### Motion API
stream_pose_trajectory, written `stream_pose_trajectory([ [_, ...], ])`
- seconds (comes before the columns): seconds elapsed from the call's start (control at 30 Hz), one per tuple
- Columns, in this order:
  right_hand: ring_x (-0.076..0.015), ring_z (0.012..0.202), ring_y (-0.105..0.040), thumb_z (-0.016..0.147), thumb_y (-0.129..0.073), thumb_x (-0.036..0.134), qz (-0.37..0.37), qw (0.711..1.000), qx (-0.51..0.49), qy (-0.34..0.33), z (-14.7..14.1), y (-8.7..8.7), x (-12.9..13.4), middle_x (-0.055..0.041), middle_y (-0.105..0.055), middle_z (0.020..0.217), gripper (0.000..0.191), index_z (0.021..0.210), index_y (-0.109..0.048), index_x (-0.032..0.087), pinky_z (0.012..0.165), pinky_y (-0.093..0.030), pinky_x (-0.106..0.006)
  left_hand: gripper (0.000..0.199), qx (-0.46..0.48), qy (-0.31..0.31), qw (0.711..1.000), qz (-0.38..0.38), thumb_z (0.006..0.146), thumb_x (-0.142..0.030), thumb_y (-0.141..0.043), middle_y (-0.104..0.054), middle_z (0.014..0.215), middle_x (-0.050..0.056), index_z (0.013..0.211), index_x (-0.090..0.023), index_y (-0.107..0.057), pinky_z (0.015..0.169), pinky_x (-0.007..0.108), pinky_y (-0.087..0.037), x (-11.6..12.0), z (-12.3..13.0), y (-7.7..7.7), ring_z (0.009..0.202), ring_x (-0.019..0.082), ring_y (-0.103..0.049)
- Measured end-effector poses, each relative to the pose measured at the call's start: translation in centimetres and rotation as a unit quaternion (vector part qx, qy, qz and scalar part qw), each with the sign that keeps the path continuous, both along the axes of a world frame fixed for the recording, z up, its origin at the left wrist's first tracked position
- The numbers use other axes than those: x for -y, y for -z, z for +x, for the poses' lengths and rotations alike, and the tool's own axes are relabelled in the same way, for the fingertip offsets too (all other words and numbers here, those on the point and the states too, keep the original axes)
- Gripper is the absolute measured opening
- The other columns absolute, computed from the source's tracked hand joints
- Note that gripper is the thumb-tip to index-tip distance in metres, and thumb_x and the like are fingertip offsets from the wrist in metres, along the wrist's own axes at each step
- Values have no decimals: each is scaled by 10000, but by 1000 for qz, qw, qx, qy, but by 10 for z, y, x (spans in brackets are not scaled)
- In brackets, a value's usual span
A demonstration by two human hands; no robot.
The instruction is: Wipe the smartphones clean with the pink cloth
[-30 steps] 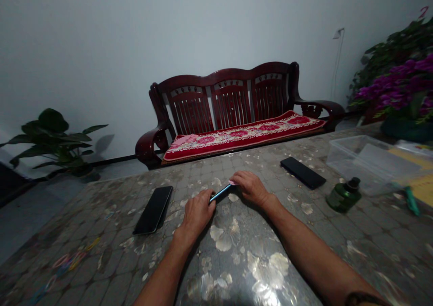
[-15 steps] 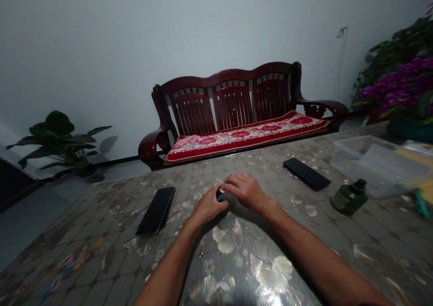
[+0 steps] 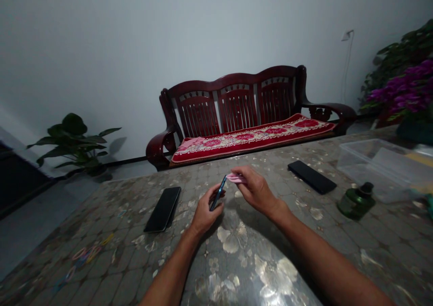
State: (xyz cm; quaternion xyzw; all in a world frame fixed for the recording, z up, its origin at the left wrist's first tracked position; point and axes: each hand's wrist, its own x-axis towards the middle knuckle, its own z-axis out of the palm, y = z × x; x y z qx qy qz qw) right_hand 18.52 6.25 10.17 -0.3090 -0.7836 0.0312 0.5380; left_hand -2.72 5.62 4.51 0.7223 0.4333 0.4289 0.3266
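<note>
A thin dark phone with a bluish edge [image 3: 218, 193] is tilted up on its side in my left hand [image 3: 206, 211], whose fingers and thumb grip its lower part. My right hand [image 3: 255, 188] pinches a folded pink cloth [image 3: 236, 178] beside the phone's upper end. On the table to the left lies a black phone [image 3: 163, 209], slightly raised on something beneath it. Another dark phone [image 3: 311, 177] lies flat to the right, with a green bottle [image 3: 356, 202] near it.
A clear plastic box [image 3: 375, 170] stands at the right, near purple flowers [image 3: 402, 91]. Several coloured bands [image 3: 89, 252] lie on the patterned table [image 3: 128, 265] at the left. Beyond are a dark red wooden bench [image 3: 237, 112] and a leafy plant [image 3: 77, 141].
My right hand has drawn back to the right, bringing the pink cloth into fuller view. More of the phone in my left hand shows, turned edge-on. The whole view has shifted slightly.
</note>
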Motion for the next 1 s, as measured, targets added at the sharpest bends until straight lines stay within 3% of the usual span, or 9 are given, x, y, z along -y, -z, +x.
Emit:
stream_pose_trajectory([
  [0.13, -197, 897, -612, 930, -482, 102, 18, 998, 61, -26, -11, -5, 13, -66, -643, 977, 278, 1144, -614, 222, 794, -501, -308, 549, 1, 6, 1000, 23, 757, -201, -597, -713, 1153, 112, 1301, -153, -549, 989, 416, -522, 2, -1, 0, 1033, 239, -694],
  [0.33, -191, 857, -574, 959, -447, 126, 83, 990, 109, 23, -16, -1, 15, -68, -636, 967, 317, 1187, -641, 229, 756, -457, -301, 568, -24, -1, 998, 55, 719, -176, -609, -692, 1216, 115, 1286, -159, -573, 1029, 427, -494, 3, -5, 3, 1110, 265, -660],
  [0.53, -204, 849, -538, 919, -477, 100, 61, 982, 142, 106, -12, 3, 8, -70, -628, 954, 359, 1207, -648, 228, 738, -419, -319, 583, -22, 24, 997, 71, 754, -181, -606, -693, 1214, 128, 1334, -143, -554, 1032, 428, -491, 2, -7, 11, 1117, 267, -665],
  [0.77, -198, 845, -530, 922, -499, 112, 128, 976, 153, 84, -18, -3, 18, -58, -656, 972, 326, 1201, -627, 224, 729, -387, -329, 536, 3, -4, 992, 123, 725, -181, -637, -703, 1203, 111, 1260, -154, -619, 991, 410, -523, 2, -7, 9, 1097, 280, -671],
  [1.0, -215, 855, -516, 896, -510, 92, 79, 972, 169, 144, -14, -3, 12, -71, -641, 955, 345, 1190, -639, 217, 732, -379, -335, 566, 15, 10, 997, 76, 740, -194, -682, -720, 1160, 123, 1300, -152, -612, 1032, 423, -488, 5, -6, 7, 1100, 283, -673],
])
